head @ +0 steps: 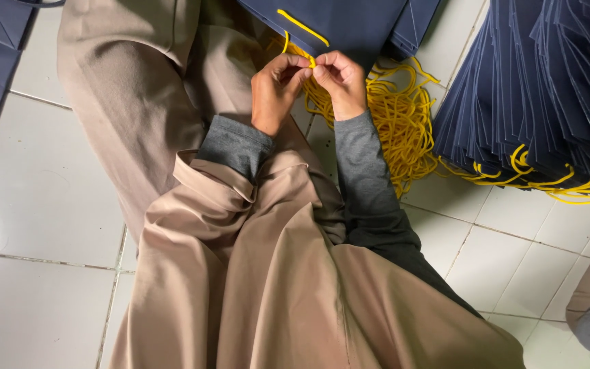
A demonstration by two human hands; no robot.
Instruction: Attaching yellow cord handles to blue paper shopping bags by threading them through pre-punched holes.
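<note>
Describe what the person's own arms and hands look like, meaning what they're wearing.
Both hands are bare: no gloves, rings or watch show on the left hand or the right hand. Each arm wears a grey long sleeve ending at the wrist. The left sleeve emerges from a wide beige outer cuff. The right sleeve darkens to near black higher up.

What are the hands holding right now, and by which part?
Both the left hand and right hand pinch a yellow cord near its end, at the navy paper bag.
</note>
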